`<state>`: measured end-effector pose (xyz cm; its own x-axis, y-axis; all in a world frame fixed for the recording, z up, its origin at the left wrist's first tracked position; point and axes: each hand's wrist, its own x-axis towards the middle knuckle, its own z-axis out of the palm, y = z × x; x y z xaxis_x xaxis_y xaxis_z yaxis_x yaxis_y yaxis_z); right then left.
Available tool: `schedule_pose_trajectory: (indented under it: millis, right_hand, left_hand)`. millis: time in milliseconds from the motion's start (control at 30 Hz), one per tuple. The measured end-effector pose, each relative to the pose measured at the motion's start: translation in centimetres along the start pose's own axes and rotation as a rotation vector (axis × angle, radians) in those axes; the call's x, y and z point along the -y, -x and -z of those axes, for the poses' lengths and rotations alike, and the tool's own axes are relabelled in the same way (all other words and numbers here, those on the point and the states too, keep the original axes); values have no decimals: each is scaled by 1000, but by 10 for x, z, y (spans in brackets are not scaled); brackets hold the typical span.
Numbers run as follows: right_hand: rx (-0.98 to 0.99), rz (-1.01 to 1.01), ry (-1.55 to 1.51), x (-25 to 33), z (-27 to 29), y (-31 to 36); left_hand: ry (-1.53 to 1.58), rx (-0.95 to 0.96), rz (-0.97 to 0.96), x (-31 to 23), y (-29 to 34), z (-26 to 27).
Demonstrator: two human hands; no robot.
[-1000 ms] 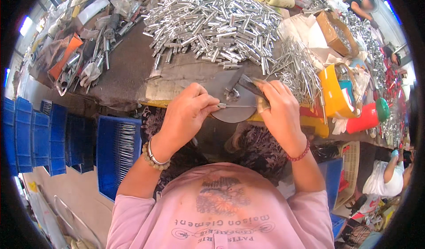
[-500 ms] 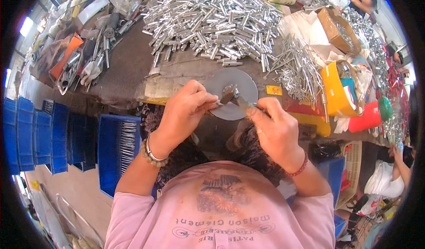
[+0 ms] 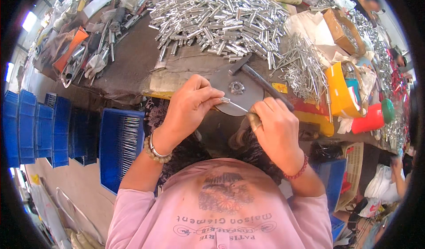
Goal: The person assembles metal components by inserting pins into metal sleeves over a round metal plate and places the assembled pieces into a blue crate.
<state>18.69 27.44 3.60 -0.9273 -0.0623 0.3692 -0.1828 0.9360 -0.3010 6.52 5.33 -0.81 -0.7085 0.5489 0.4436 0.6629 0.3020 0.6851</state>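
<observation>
My left hand [image 3: 190, 105] pinches a small silver metal fitting between thumb and fingertips. From the fitting a thin metal rod [image 3: 238, 107] runs to the right, its far end gripped by the thumb and fingers of my right hand [image 3: 275, 129]. Something brownish wraps that thumb. Beneath is a round grey metal disc [image 3: 228, 74] with a small bright raised centre [image 3: 237, 87]. A hammer [image 3: 261, 79] rests across the disc's far right side, head at the far end, handle reaching past my right knuckles; whether the hand touches it I cannot tell.
A large heap of silver metal tubes [image 3: 221, 21] covers the far bench. Thin rods [image 3: 303, 67] lie at right near a yellow container [image 3: 341, 89] and a red jar [image 3: 367, 118]. Tools [image 3: 110, 27] crowd the far left. Blue bins [image 3: 106, 151] stand at left; other people are at right.
My right hand has let the hammer down on the disc, and now grips the thin rod. Both hands hold the piece off the disc's centre, toward me.
</observation>
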Motion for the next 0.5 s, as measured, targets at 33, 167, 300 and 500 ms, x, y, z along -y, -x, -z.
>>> schedule_pose_trajectory:
  millis: [33,167,300,500]
  right_hand:
    - [28,-70,-12,3,-1,4]
    - [112,-230,-303,6,-6,13]
    - [401,-555,-898,7,-6,13]
    - [470,-792,-1254,14,-13,19]
  left_hand:
    - [4,19,27,-1,2,0]
    - [2,-26,-22,-4,7,-5]
    - [7,-177,-16,-18,18,-11]
    - [441,-161,464,-37,44,-21]
